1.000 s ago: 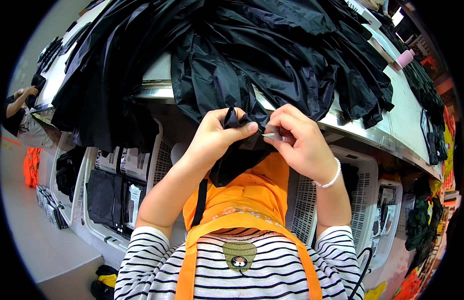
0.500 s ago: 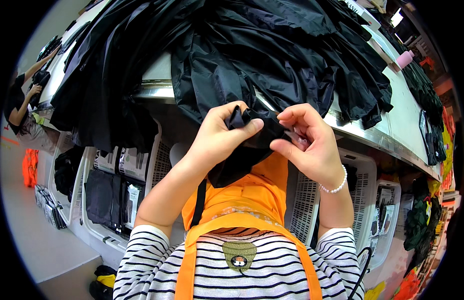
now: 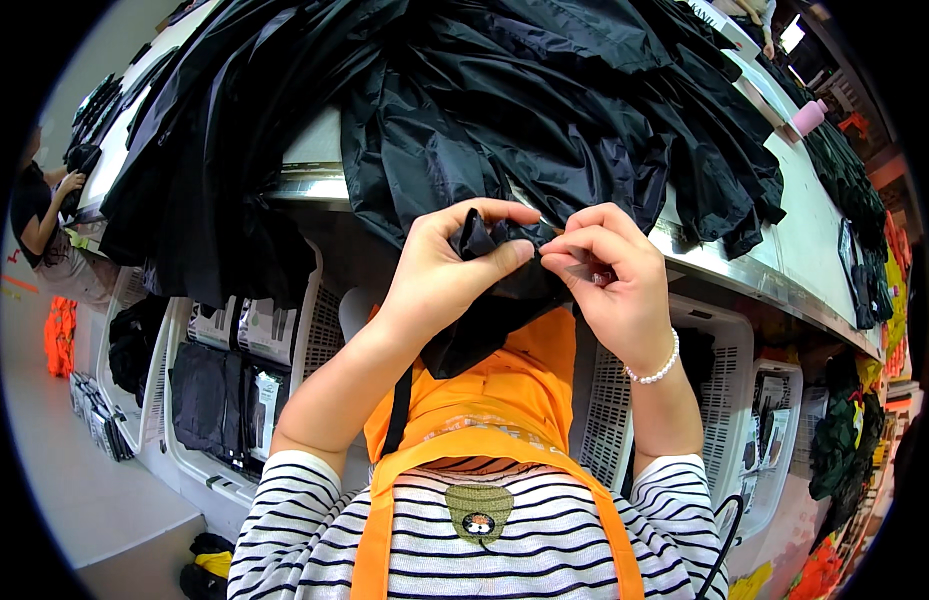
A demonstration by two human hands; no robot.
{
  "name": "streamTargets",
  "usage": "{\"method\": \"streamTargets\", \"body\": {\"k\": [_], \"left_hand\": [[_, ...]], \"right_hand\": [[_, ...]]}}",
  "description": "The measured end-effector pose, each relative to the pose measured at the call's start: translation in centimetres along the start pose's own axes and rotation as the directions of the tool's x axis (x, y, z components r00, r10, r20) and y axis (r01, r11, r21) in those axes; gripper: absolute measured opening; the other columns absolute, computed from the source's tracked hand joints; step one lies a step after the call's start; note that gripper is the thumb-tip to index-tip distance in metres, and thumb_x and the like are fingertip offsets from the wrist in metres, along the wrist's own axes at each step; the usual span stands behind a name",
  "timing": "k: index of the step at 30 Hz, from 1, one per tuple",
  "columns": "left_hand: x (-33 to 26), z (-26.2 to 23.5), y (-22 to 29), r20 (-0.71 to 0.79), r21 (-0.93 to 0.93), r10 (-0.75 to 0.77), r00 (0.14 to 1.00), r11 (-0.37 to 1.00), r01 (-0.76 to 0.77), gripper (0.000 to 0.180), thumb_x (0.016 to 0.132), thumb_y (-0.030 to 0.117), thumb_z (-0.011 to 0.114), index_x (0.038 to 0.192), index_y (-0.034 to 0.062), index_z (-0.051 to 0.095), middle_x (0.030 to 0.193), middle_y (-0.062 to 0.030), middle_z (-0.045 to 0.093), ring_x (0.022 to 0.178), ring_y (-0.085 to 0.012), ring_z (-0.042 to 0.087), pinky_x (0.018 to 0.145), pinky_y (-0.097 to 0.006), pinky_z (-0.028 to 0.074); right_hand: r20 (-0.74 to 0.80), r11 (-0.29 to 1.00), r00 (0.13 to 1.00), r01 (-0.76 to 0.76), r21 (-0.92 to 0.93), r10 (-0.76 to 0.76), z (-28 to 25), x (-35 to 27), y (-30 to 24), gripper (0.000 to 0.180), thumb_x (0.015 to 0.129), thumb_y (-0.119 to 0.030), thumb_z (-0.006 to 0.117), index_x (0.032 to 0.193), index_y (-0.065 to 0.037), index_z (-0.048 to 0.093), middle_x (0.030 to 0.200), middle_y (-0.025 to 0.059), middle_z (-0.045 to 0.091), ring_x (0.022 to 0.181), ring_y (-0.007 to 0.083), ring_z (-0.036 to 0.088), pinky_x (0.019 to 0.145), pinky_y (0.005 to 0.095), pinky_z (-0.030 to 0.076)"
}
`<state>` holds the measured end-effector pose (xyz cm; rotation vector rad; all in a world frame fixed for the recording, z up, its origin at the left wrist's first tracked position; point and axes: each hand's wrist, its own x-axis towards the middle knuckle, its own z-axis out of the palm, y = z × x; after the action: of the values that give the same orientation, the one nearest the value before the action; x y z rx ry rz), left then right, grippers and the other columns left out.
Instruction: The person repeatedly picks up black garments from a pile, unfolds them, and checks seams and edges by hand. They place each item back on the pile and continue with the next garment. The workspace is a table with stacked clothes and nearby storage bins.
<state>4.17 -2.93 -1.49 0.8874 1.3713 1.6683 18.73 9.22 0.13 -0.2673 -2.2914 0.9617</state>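
Observation:
A black garment (image 3: pixel 489 325) of thin, slightly shiny fabric is bunched in front of my orange apron (image 3: pixel 474 390). My left hand (image 3: pixel 439 265) grips a fold of it between thumb and fingers. Close beside, my right hand (image 3: pixel 619 285) has its thumb and forefinger pinched together at the fabric's edge. Tucked in the right fingers is a small greyish pointed tool (image 3: pixel 588 271); its exact kind does not show clearly. Beyond the hands, a large heap of black garments (image 3: pixel 524 110) covers the table and hangs over its near edge.
The table's metal edge (image 3: pixel 754 268) curves just past my hands. White plastic baskets (image 3: pixel 304 330) with packaged goods stand below it. A pink bottle (image 3: pixel 809 118) is at the far right. Another person (image 3: pixel 42 215) handles dark items on the left.
My right hand has moved slightly left and its thumb and forefinger have closed at the fabric's edge. My left forefinger has stretched out toward it.

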Motion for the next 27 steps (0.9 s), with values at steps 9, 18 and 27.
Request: {"method": "streamTargets", "body": {"k": [9,18,27], "left_hand": [[0.3,-0.5,0.0,0.101,0.028,-0.086,0.991,0.996,0.084,0.012,0.077,0.005,0.074,0.085,0.0005,0.067,0.08,0.0006,0.063,0.075,-0.0068,0.06,0.071,-0.02,0.047],[0.3,0.6,-0.2,-0.047,0.144,0.101,0.994,0.985,-0.093,0.011,0.076,0.0,0.074,0.076,-0.0004,0.063,0.071,0.0026,0.059,0.065,-0.0041,0.054,0.062,-0.018,0.043],[0.5,1.4,-0.6,0.047,0.348,0.334,0.941,0.878,-0.329,0.012,0.071,-0.003,0.073,0.077,-0.0022,0.062,0.072,-0.0017,0.061,0.068,-0.0062,0.053,0.064,-0.02,0.04]], "right_hand": [[-0.027,0.99,0.994,-0.102,0.098,0.105,0.6,0.4,0.6,0.012,0.09,-0.006,0.063,0.096,0.0,0.055,0.078,0.0049,0.058,0.065,0.0092,0.053,0.06,0.0218,0.044],[-0.023,0.99,0.99,-0.138,-0.038,0.137,-1.6,-1.8,-0.8,0.019,0.087,-0.009,0.066,0.1,-0.001,0.055,0.086,0.0087,0.059,0.077,0.0174,0.063,0.069,0.0255,0.051],[-0.002,0.989,1.0,-0.016,-0.148,0.016,-1.9,-1.0,-0.8,0.016,0.083,-0.01,0.07,0.091,-0.001,0.059,0.083,0.0078,0.06,0.065,0.0207,0.065,0.058,0.0271,0.051]]}}
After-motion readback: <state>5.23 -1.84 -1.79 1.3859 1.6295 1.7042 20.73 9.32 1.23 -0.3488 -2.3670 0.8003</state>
